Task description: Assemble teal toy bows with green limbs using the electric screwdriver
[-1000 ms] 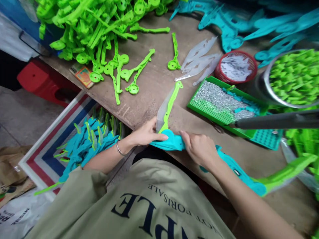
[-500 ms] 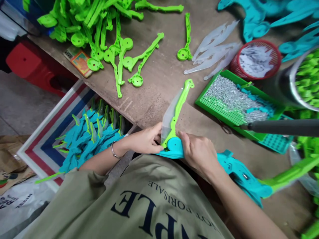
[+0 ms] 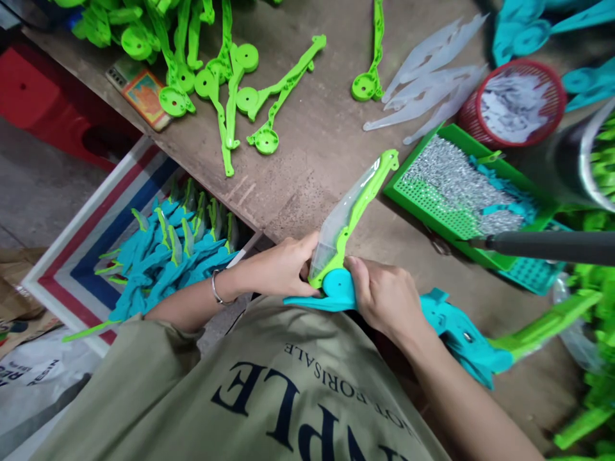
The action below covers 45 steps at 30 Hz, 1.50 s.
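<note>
A green arm piece (image 3: 353,224) with a clear plastic blade (image 3: 336,214) along its left side rises from a blue round-ended part (image 3: 339,288) close to my shirt. My left hand (image 3: 288,266) is closed on the lower end of the green piece and the clear blade. My right hand (image 3: 384,291) wraps round the right side of the blue part, thumb beside its round disc. To the right of my right hand lies another blue assembly (image 3: 461,333) with a green arm attached.
Green arm pieces (image 3: 233,96) are piled at upper left. Below the table edge, a striped box (image 3: 62,275) holds finished-looking blue-green pieces. At right are clear blades (image 3: 427,51), a red basket (image 3: 557,109), a green tray (image 3: 423,224) of metal pins and a dark rod (image 3: 552,246).
The green arm piece and clear blade have tilted to the right. More of the blue part's left end shows below my left hand. The whole view has shifted slightly.
</note>
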Motion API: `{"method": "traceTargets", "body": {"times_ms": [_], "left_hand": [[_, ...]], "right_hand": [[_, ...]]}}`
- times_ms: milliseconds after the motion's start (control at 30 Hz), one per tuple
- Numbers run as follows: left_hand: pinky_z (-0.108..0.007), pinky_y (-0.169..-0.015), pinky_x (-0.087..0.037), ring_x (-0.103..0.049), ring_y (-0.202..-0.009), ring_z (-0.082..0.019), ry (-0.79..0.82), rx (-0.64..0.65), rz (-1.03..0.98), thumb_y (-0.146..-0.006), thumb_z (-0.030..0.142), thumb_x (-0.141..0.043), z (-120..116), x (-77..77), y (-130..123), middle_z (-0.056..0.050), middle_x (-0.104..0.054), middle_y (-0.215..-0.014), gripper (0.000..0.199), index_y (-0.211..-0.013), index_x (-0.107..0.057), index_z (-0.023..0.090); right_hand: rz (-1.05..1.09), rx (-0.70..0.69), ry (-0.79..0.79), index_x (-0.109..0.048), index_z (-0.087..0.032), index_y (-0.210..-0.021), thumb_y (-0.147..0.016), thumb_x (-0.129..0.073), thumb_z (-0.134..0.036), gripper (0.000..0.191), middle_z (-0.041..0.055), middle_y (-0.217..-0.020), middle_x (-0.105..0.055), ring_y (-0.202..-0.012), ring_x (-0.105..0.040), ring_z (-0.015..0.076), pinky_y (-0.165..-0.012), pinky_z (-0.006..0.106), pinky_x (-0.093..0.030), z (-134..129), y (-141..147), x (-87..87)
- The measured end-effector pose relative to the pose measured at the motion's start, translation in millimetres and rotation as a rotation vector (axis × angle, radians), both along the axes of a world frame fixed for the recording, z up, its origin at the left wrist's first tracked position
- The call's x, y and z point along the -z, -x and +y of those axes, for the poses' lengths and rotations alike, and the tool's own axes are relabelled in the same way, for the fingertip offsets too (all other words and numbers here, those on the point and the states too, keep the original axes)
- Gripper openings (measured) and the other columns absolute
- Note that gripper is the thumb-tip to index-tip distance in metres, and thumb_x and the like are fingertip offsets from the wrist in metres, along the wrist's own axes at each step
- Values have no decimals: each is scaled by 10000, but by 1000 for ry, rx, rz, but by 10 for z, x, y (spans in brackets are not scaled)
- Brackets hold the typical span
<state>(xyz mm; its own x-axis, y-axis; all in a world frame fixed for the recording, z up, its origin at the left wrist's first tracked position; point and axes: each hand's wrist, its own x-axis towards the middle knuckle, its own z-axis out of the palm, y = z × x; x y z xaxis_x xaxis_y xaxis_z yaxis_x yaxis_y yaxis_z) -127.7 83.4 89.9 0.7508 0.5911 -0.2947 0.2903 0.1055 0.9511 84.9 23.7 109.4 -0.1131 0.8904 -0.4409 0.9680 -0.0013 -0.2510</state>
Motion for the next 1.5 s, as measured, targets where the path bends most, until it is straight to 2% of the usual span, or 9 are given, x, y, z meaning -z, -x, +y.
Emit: {"method": "traceTargets", "body": {"times_ms": [267,467,733,933,1067,1200,1300,1400,1500], "left_hand": [[-237,-585,-521,-718,-718,-164,47,51,-53,-735,247,-775,40,44,7,-18,-756,-899,548,-1195,-482,189],[-212,-543,-484,-696,-642,-136,35,56,-40,-713,224,-780,105,57,-26,-15,-753,-907,722,-1344,-432,177],[-210,-519,-464,-702,-627,-147,20,93,-43,-735,229,-787,232,61,-98,-60,-759,-952,895,-1502,-331,157],[-236,-558,-504,-709,-607,-179,-17,79,-53,-685,243,-861,247,46,-112,-65,-775,-915,1195,-1633,-140,144],[-215,-578,-509,-703,-628,-141,-27,66,-94,-712,194,-806,206,40,-107,-79,-774,-1028,1204,-1652,-53,193],[-200,-601,-518,-696,-628,-115,-29,26,-126,-720,152,-763,174,40,-100,-57,-767,-1028,1222,-1658,19,211],[-204,-606,-526,-705,-642,-118,53,26,-126,-717,170,-796,199,43,-82,-81,-759,-1085,1262,-1657,45,229],[-214,-618,-535,-721,-715,-129,247,41,-164,-736,198,-804,261,52,-54,-138,-726,-1204,1176,-1656,-72,239],[-238,-694,-553,-730,-830,-159,412,42,-213,-790,259,-785,309,67,-41,-140,-746,-1140,782,-1493,-458,161]], "right_hand": [[-22,2,19,-726,-188,-795,-1060,-136,-500,718,128,-723,-747,-616,-654,222,-586,332,-274,27,5,-12],[-28,33,95,-718,-202,-795,-1061,-195,-470,645,135,-760,-760,-694,-695,256,-615,336,-285,113,-2,-33],[-74,40,80,-719,-188,-794,-1071,-179,-459,665,172,-799,-776,-738,-715,287,-645,349,-295,202,-63,-38],[13,88,63,-689,-196,-702,-1061,-177,-514,702,166,-737,-761,-687,-701,267,-633,346,-290,184,-96,-19],[57,100,37,-682,-197,-688,-1055,-172,-535,713,159,-698,-742,-651,-683,264,-620,347,-276,170,-114,-22],[65,108,33,-679,-199,-685,-1055,-167,-536,716,157,-681,-734,-645,-681,268,-623,349,-278,163,-131,-31],[42,106,36,-691,-197,-703,-1059,-175,-524,707,162,-718,-753,-673,-697,272,-629,348,-285,162,-125,-21],[-2,96,44,-718,-189,-747,-1068,-206,-486,673,173,-801,-782,-726,-722,285,-636,350,-291,177,-109,5],[-68,95,42,-742,-180,-788,-1077,-241,-440,634,184,-873,-794,-789,-740,305,-642,355,-294,221,-101,27]]}}
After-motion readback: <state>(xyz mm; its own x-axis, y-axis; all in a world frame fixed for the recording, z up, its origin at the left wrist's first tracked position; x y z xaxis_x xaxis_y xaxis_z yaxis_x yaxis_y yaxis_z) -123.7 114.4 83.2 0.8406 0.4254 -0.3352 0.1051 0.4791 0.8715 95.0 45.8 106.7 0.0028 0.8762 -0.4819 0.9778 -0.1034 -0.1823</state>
